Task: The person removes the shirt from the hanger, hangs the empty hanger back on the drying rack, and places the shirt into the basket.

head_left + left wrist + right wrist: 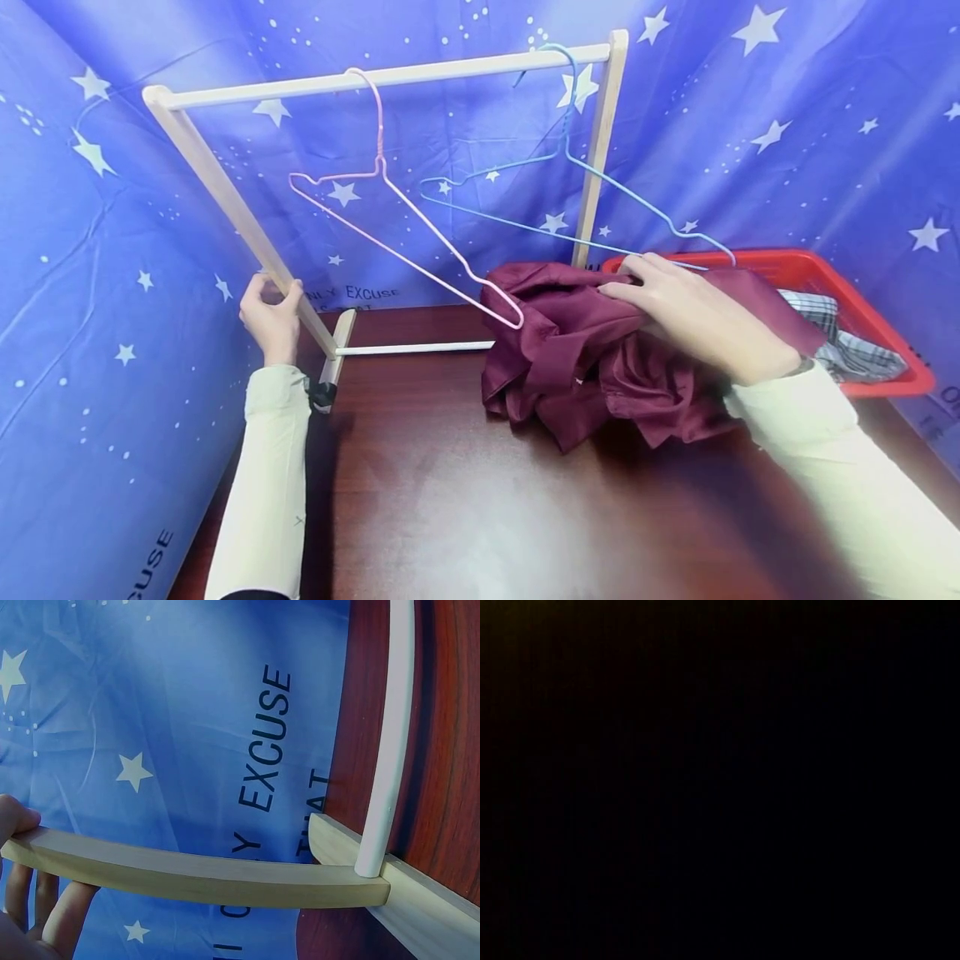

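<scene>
My left hand [272, 318] grips the left post of a wooden clothes rack [219, 187] low down. In the left wrist view, its thumb lies on one side of the post and the fingers on the other. At the right, my right hand [697, 321] grasps a bunched maroon garment [558, 367] from above; the thumb is hidden. A pink wire hanger [380, 142] hangs on the top bar, its lower right end overlapping the garment. Farther right hangs a blue wire hanger [564, 137], with its lower right part behind my right hand. The right wrist view is almost black.
A red basket [787, 265] stands at the back right, with a checked cloth [862, 354] in it. The rack's foot [341, 333] rests on the dark brown table [435, 467]. A blue curtain [810, 167] with white stars surrounds the table's back and sides.
</scene>
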`<state>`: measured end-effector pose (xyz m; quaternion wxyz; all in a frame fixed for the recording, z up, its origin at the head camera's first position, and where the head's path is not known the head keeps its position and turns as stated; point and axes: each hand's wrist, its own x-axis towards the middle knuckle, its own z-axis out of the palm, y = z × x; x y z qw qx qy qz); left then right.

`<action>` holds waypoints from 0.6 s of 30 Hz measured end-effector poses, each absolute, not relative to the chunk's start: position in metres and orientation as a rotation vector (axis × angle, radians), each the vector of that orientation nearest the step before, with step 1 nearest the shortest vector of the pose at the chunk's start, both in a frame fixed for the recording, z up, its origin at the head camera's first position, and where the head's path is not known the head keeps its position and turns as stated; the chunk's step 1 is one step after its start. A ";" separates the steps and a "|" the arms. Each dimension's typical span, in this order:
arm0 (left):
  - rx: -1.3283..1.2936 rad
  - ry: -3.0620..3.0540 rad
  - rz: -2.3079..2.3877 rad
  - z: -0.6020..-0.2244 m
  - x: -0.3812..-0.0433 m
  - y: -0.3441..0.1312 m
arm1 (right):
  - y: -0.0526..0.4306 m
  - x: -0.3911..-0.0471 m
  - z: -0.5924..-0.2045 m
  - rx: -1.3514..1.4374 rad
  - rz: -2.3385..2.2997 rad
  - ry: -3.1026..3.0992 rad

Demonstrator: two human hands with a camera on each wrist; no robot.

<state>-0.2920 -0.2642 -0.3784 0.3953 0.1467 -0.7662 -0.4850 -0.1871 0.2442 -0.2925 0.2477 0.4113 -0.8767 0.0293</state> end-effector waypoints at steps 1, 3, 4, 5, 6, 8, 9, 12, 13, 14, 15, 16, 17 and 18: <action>0.370 -1.942 -1.230 -0.378 -0.292 -0.264 | 0.247 -0.186 -0.290 1.122 0.093 -2.378; 0.367 -1.939 -1.224 -0.378 -0.291 -0.264 | 0.251 -0.183 -0.284 1.126 0.121 -2.354; 0.367 -1.938 -1.222 -0.378 -0.291 -0.264 | 0.253 -0.182 -0.280 1.129 0.137 -2.344; 0.370 -1.936 -1.220 -0.378 -0.291 -0.264 | 0.255 -0.182 -0.277 1.127 0.148 -2.338; 0.374 -1.934 -1.221 -0.379 -0.291 -0.265 | 0.256 -0.181 -0.274 1.124 0.155 -2.335; 0.385 -1.936 -1.219 -0.380 -0.291 -0.266 | 0.261 -0.181 -0.268 1.119 0.163 -2.321; 0.390 -1.936 -1.224 -0.380 -0.291 -0.266 | 0.263 -0.181 -0.266 1.114 0.165 -2.316; 0.397 -1.946 -1.237 -0.381 -0.291 -0.265 | 0.272 -0.179 -0.260 1.093 0.172 -2.311; 0.398 -1.949 -1.242 -0.381 -0.291 -0.264 | 0.274 -0.178 -0.259 1.088 0.177 -2.307; 0.398 -1.950 -1.246 -0.380 -0.291 -0.264 | 0.277 -0.177 -0.257 1.083 0.183 -2.301; 0.394 -1.950 -1.245 -0.380 -0.291 -0.263 | 0.280 -0.176 -0.254 1.080 0.193 -2.296; 0.392 -1.949 -1.244 -0.379 -0.291 -0.263 | 0.283 -0.174 -0.252 1.075 0.206 -2.290; 0.391 -1.947 -1.243 -0.378 -0.291 -0.263 | 0.286 -0.173 -0.249 1.076 0.219 -2.274; 0.390 -1.944 -1.241 -0.377 -0.291 -0.263 | 0.288 -0.172 -0.246 1.073 0.235 -2.269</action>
